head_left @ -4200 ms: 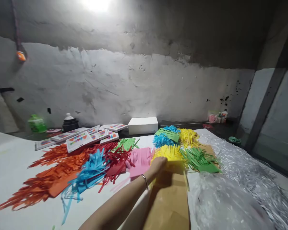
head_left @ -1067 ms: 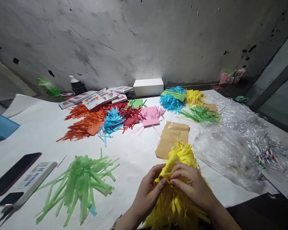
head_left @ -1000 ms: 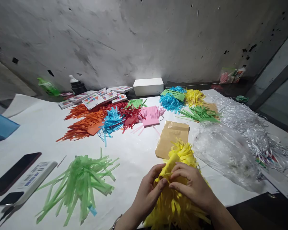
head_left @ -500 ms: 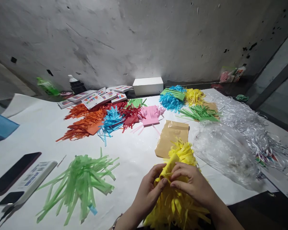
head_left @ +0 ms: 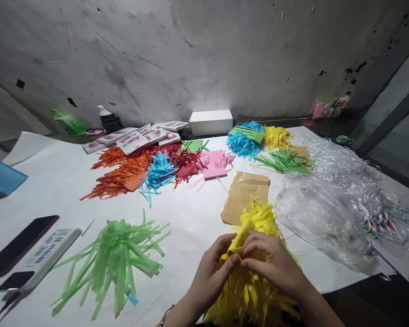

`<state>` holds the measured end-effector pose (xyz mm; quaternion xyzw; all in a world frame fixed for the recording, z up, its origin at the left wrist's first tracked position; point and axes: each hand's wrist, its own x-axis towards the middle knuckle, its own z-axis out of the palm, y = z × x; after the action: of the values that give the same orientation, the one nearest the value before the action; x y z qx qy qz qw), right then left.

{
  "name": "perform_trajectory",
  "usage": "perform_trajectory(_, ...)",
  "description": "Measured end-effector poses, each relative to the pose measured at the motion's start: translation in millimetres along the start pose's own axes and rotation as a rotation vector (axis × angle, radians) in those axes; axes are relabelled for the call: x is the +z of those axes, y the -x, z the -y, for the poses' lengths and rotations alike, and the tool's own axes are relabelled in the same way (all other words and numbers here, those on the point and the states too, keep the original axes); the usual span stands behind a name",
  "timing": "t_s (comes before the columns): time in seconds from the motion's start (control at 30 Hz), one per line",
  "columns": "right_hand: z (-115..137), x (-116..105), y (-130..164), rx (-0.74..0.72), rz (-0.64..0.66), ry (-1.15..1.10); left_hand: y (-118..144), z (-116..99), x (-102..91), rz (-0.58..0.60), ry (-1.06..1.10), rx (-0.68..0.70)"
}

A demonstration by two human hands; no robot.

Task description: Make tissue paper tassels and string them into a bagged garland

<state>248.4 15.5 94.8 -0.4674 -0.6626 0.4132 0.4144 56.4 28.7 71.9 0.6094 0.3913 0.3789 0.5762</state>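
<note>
Both hands (head_left: 213, 268) (head_left: 276, 261), curled nearly closed, pinch the smooth rolled band (head_left: 244, 232) of a crinkly, fringed yellow tassel (head_left: 247, 293).

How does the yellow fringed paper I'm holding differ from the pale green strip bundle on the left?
The yellow fringed paper is between your left hand and right hand, while the pale green bundle lies untouched on the white surface. The yellow paper's fringe is densely bunched; the green bundle's strips fan out with gaps between. Both have long, thin strips.
</note>
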Motion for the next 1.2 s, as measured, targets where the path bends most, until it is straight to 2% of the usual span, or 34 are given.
perform_trajectory(0.3,-2.0,-2.5,1.2,0.006,0.027,-0.038,-0.4,1.7,0.0,0.016,0.002,0.021)
perform_trajectory(0.5,-2.0,-2.4,2.5,-0.023,0.021,0.065,-1.1,2.8,0.0,0.013,-0.003,0.033)
perform_trajectory(1.2,-5.0,-2.8,2.4,0.047,0.036,-0.044,-1.2,7.1,-0.6,0.040,0.002,0.015)
